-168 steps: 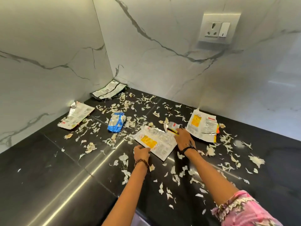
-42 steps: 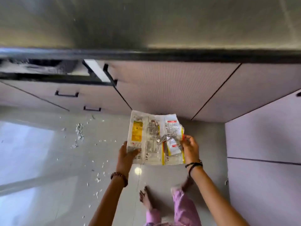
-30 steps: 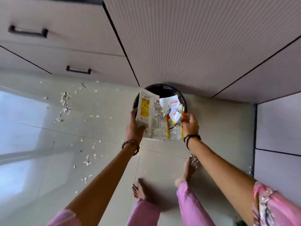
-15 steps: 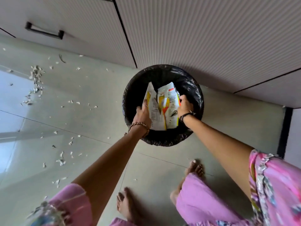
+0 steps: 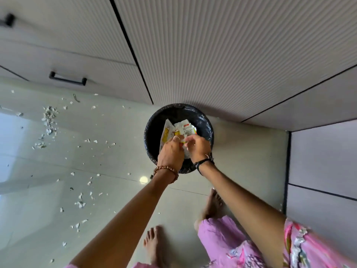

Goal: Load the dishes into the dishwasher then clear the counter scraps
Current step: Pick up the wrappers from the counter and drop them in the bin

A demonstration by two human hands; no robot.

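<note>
Already over the bin (image 5: 206,130), the left hand (image 5: 170,153) and right hand (image 5: 199,147) pinch the wrappers (image 5: 185,128) together above its middle. Released unevenly, the light packets could catch the rim and slide onto the floor (image 5: 108,165), joining the scraps (image 5: 48,120) scattered there.

- Glossy, crinkled black plastic liner (image 5: 202,120) in the bin.
- Printed packet wrappers (image 5: 185,128), thin and creased.
- Smooth, glossy floor tiles (image 5: 116,161), reflecting light.
- Matt, finely ribbed cabinet fronts (image 5: 212,55).
- Matt black handle (image 5: 67,79).
- Wooden-looking bead bracelet (image 5: 166,169).
</note>
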